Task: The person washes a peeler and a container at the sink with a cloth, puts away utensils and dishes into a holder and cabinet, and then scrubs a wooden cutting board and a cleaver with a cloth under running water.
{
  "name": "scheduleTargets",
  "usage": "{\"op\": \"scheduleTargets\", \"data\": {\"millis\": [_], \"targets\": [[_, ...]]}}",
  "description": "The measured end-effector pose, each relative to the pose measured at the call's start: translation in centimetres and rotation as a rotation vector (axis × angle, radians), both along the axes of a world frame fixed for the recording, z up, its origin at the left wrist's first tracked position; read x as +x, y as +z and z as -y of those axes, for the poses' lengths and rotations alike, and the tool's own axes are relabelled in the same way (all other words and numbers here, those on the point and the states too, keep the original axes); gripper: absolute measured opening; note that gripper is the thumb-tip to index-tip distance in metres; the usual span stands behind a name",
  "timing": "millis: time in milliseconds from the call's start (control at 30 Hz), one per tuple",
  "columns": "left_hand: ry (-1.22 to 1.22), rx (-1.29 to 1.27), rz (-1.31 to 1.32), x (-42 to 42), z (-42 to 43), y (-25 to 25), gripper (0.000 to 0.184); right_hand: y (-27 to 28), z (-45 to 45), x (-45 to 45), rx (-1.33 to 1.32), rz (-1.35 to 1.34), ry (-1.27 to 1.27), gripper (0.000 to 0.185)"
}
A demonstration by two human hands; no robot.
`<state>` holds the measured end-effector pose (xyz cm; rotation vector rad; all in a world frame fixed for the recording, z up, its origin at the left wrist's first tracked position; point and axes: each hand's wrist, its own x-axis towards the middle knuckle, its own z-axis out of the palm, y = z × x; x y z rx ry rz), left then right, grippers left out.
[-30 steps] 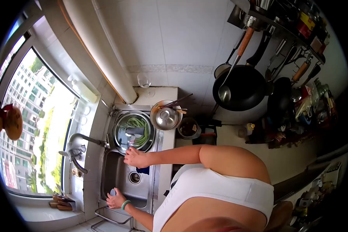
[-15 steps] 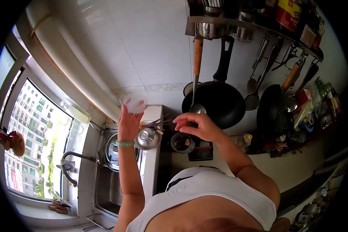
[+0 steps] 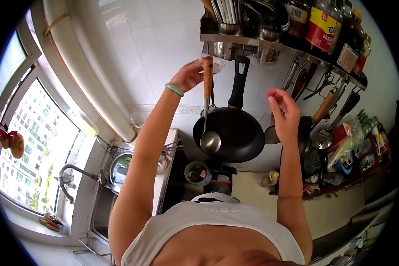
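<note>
Head view, directions read on a clock face centred on the frame. The left hand [image 3: 191,76], at 12 o'clock, has a pale green bangle [image 3: 175,89] at the wrist; its fingers and thumb are clamped on the edge of a translucent dish [image 3: 217,65], which lies to the hand's 2 o'clock, partly behind the wooden handle of a ladle [image 3: 210,142]. Whether the fingers also touch that handle cannot be told. The ladle hangs upright, its bowl in front of a black frying pan [image 3: 235,133]. The right hand [image 3: 285,108], between 2 and 3 o'clock, is raised with thumb and fingers apart; hanging utensils are nearest to it. A metal shelf [image 3: 230,39] runs from 12 to 2 o'clock, bearing a bottle with a red and yellow label [image 3: 322,26]. At 6 o'clock stands a pot [image 3: 190,178]; at 4 o'clock, a bottle with a yellow cap [image 3: 268,179]. At 8 o'clock is the sink [image 3: 101,207], with the faucet [image 3: 66,178] beside it.
</note>
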<state>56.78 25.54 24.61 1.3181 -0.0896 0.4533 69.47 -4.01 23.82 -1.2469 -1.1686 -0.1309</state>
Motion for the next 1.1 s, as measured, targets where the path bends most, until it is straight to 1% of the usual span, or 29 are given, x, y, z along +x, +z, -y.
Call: {"op": "scheduleTargets", "data": {"millis": [33,67,167,200,267,300,367,433,500,567,600,667,700,767,800,867,900,967,1000,1067,1100], "targets": [[-0.009,-0.009,-0.019,-0.1,0.0,0.1,0.051,1.0,-0.1,-0.4,0.014,0.109,-0.074,0.014],[-0.019,-0.005,-0.011,0.0,0.0,0.1,0.051,1.8,-0.2,-0.7,0.025,0.218,-0.154,0.014],[-0.092,-0.073,-0.018,0.4,0.2,0.6,0.045,3.9,-0.8,-1.4,0.048,0.313,-0.161,0.016],[-0.103,-0.074,-0.011,0.8,0.1,0.7,0.045,4.6,-0.9,-1.9,0.046,0.321,-0.172,0.016],[-0.199,-0.043,0.054,2.0,-0.4,0.5,0.045,6.0,-0.9,-2.8,0.012,0.441,-0.202,0.016],[-0.210,-0.044,0.056,2.3,-0.6,0.4,0.045,6.5,-1.1,-3.1,0.009,0.444,-0.212,0.016],[-0.215,-0.176,0.079,3.0,-0.9,-0.1,0.045,7.3,-1.4,-3.6,0.028,0.514,-0.245,0.015],[-0.249,-0.220,0.100,4.0,-1.8,-1.2,0.045,7.6,-1.6,-3.8,0.006,0.529,-0.264,0.016],[-0.278,-0.252,0.127,4.2,-1.6,-0.9,0.046,8.0,-2.0,-3.9,-0.002,0.549,-0.281,0.017],[-0.361,-0.273,0.140,4.0,-1.1,-0.5,0.045,8.2,-2.5,-3.9,0.006,0.659,-0.330,0.019],[-0.366,-0.274,0.143,3.9,-0.9,-0.2,0.045,8.4,-2.7,-3.9,0.004,0.662,-0.333,0.019],[-0.397,-0.264,0.157,4.0,-0.6,0.3,0.045,9.0,-3.4,-3.9,-0.011,0.833,-0.392,0.023],[-0.398,-0.264,0.159,4.1,-0.8,0.5,0.045,9.2,-3.8,-4.1,-0.011,0.835,-0.393,0.023],[-0.453,-0.266,0.138,3.9,-0.8,1.0,0.048,9.7,-4.6,-4.5,-0.013,0.946,-0.442,0.029],[-0.454,-0.266,0.139,3.8,-0.4,1.3,0.048,9.8,-5.0,-4.6,-0.013,0.948,-0.443,0.029],[-0.369,-0.321,0.121,3.5,0.6,2.1,0.051,10.2,-6.0,-4.4,-0.007,0.884,-0.455,0.037],[-0.370,-0.322,0.122,3.4,0.5,2.2,0.051,10.4,-6.6,-4.4,-0.007,0.885,-0.455,0.037],[-0.396,-0.303,0.092,3.4,0.2,2.4,0.054,11.0,-8.0,-4.1,0.021,0.890,-0.588,0.042],[-0.399,-0.305,0.090,3.3,0.0,2.4,0.054,11.2,-8.6,-4.1,0.018,0.889,-0.590,0.042],[-0.463,-0.343,0.106,3.2,-0.3,2.5,0.041,11.5,-9.7,-4.1,-0.041,0.861,-0.622,0.051],[-0.466,-0.345,0.101,3.2,-0.2,2.5,0.041,11.6,-9.9,-4.3,-0.044,0.857,-0.624,0.051]]}}
